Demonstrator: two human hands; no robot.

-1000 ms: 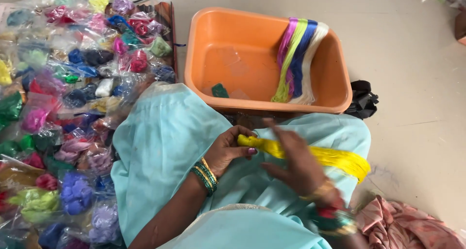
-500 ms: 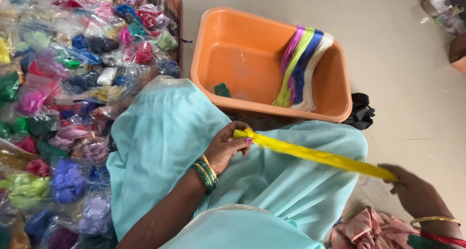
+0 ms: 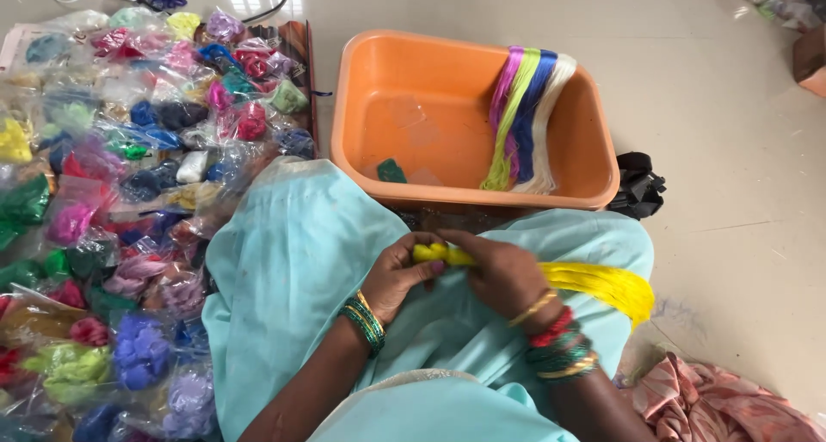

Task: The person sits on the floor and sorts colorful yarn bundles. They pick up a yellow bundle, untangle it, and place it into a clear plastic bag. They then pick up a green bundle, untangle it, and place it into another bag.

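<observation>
1. The person sits on the floor (image 3: 740, 149) with a pale turquoise cloth (image 3: 292, 270) draped over the lap, and both hands meet just above it.
2. The left hand (image 3: 400, 274) has its fingers (image 3: 430, 270) curled and pinching the near end of a bright yellow thread bundle (image 3: 594, 283); green and gold bangles (image 3: 366, 320) ring that wrist.
3. The right hand (image 3: 503, 274) is wrapped over the same bundle just beside the left, its fingers pressed together around the strands. Red, green and gold bangles sit on this wrist too.
4. From under the right hand the yellow bundle runs out to the person's right across the lap, its loose end fanning out at the edge of the turquoise cloth.
5. Just beyond the knees stands an orange plastic tub (image 3: 379, 89). Skeins of pink, lime, blue and white thread (image 3: 525, 115) hang over its far right rim and trail inside; a small dark green scrap (image 3: 391, 171) lies on its bottom.
6. To the person's left, a heap of clear packets of coloured thread (image 3: 129, 166) covers the floor.
7. A black bundle (image 3: 637, 184) lies beside the tub's right corner, and a pink patterned cloth (image 3: 723, 403) sits near the right knee.
</observation>
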